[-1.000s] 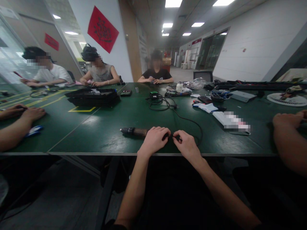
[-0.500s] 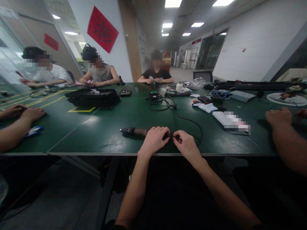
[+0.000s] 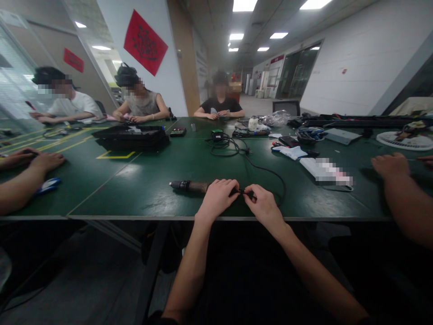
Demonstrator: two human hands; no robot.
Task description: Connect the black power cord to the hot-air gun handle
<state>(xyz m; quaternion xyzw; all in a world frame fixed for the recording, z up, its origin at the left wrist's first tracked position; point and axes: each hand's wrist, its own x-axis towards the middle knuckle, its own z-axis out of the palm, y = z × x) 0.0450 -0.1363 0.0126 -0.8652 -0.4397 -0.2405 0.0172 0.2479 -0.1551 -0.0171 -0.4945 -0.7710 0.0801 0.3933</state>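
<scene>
On the green table before me lies a corded electric screwdriver, with a metal tip, a black collar and a brownish body, pointing left. My left hand is closed around its rear end and hides that part. Close by on the right, my right hand pinches a small dark connector against the screwdriver's back end. Whether the connector is seated I cannot tell. A black cable curves round behind my right hand from a coil further back.
A black tray stands back left, near yellow tape. Gloves, a white packet and a white round part lie to the right. Co-workers' hands rest at both sides, and people sit opposite.
Both my hands keep almost the same place and grip at the screwdriver's rear end. A co-worker's hand on the right has shifted slightly left.
</scene>
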